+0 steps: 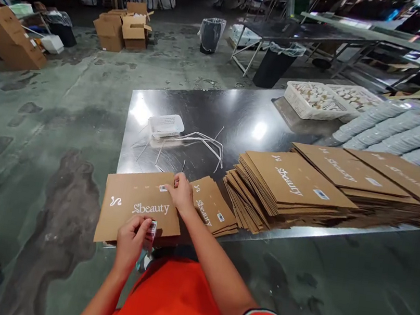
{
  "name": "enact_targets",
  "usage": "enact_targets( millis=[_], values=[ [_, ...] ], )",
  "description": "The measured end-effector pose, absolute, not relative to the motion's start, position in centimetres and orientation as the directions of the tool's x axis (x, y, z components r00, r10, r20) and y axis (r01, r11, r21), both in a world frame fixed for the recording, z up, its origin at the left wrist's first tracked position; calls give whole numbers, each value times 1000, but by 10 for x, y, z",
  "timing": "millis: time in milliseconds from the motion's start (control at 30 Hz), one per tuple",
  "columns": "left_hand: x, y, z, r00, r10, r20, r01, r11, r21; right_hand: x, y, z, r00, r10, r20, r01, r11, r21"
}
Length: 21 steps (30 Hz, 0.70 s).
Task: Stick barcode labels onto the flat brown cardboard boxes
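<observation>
A flat brown cardboard mailer (121,223) printed "beauty" in white lies on top of a stack at the table's front left corner. My left hand (132,240) is closed over its near edge, pinching a strip of barcode labels (151,230). At the far right corner of the mailer, my right hand (181,193) has its fingers drawn together, the thumb touching a small barcode label (163,188) on the cardboard. Just right of it lies a lower stack of mailers (213,200), each top one bearing a label. My right forearm passes over its edge.
Taller mailer stacks (297,178) fill the table's right side. Loose white straps (205,138) and a small white basket (166,125) rest on the metal table (240,114). Behind are white crates (309,101) of small items and bundled wrapped stacks (407,126).
</observation>
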<state>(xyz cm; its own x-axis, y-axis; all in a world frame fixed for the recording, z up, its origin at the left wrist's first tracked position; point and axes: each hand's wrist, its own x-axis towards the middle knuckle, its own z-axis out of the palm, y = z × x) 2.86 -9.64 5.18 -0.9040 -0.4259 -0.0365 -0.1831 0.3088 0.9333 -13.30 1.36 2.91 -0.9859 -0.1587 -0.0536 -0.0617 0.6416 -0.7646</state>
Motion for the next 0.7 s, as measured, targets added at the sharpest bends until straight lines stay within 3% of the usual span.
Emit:
enact_targets(
  millis=[100, 167, 267, 400, 467, 567, 633, 700],
  values=[
    [34, -114, 60, -849, -525, 61, -141, 335, 932, -129, 23, 25, -990, -121, -75, -11, 591, -807],
    [37, -132, 61, -758, -644, 100, -238, 417, 877, -121, 29, 27, -991, -99, -89, 11, 607, -795],
    [36, -156, 54, -702, -712, 27, -408, 433, 804, -107, 31, 34, -984, -145, -100, -22, 668, -744],
    [32, -164, 44, -724, -690, -33, -414, 395, 820, -93, 25, 50, -979, -188, -75, -59, 620, -782],
    [30, -160, 47, -732, -681, -2, -362, 386, 848, -91, 24, 56, -967, -233, -102, -28, 495, -868],
    [33, -152, 66, -714, -697, 68, -289, 382, 878, -93, 34, 60, -940, -323, -113, 57, 176, -983],
    [39, -147, 83, -693, -707, 140, -252, 419, 872, -96, 53, 54, -967, -236, -93, 107, -46, -993],
    [46, -140, 98, -684, -692, 230, -205, 486, 850, -97, 80, 40, -990, -31, -138, 141, -197, -970]
  ],
)
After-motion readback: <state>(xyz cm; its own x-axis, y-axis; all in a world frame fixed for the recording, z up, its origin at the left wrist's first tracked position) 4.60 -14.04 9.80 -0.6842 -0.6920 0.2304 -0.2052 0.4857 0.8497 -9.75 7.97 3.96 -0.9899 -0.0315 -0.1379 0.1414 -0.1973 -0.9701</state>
